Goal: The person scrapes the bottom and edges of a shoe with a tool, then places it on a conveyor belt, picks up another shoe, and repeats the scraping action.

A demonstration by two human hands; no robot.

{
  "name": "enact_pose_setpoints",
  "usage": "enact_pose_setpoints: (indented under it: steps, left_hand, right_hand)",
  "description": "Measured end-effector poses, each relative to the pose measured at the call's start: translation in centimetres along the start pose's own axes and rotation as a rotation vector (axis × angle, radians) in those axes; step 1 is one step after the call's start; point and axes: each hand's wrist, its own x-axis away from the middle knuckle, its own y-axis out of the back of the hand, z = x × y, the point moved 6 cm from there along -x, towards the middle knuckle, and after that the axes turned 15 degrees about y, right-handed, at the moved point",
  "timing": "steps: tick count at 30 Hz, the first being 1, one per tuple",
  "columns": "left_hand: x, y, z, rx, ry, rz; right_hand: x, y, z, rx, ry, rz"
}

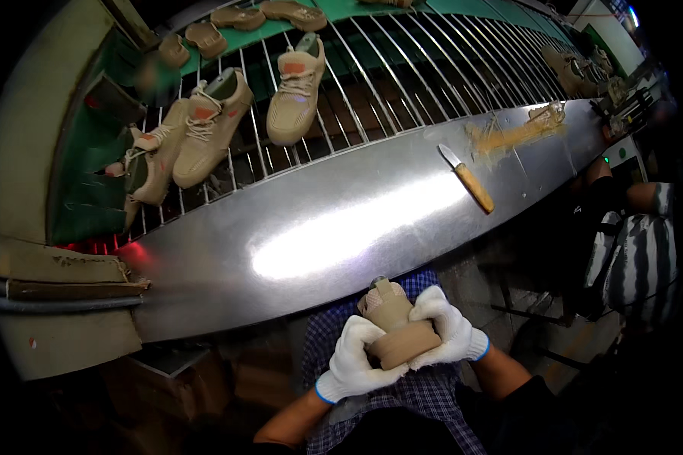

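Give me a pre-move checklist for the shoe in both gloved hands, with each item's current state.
1. Left hand on the tan shoe: ok, glove wraps its near side.
2. Right hand on the shoe: ok, glove grips the far side.
3. Shoe held off the steel counter: ok, it sits over the lap, near the counter edge.
4. Wooden-handled knife away from the hands: ok, it lies on the counter, apart.
5. Sole seated fully on the upper: cannot tell, gloves cover the joint.
6. Finished sneakers lying on the wire rack: ok.
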Motion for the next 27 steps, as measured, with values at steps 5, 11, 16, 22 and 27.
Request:
enact_pose_setpoints:
  steps: [5, 11, 16, 22, 27]
  left_hand:
    - [-0.5, 0.3, 0.3, -0.035, 0.048, 0.058]
    - [1.0, 3.2, 1.9, -0.052, 0.292, -0.032]
    - [-2.3, 5.9, -2.5, -0.269, -0.009, -0.101]
    - [-6.2, 10.8, -9.7, 0.207, -0.113, -0.245]
    - [-2.8, 15.6, -9.9, -0.346, -0.154, -0.732]
  right_hand:
    - [0.4, 0.0, -1.1, 0.003, -0.107, 0.057]
    - [1.5, 0.4, -1.3, 0.319, -0.592, 0.469]
    - [8.3, -4.1, -7.2, -0.211, -0.675, 0.264]
    - [-7.9, -0.9, -1.1, -0.431, -0.46, 0.301]
    - [-15.1, 10.3, -1.4, 0.72, -0.176, 0.039]
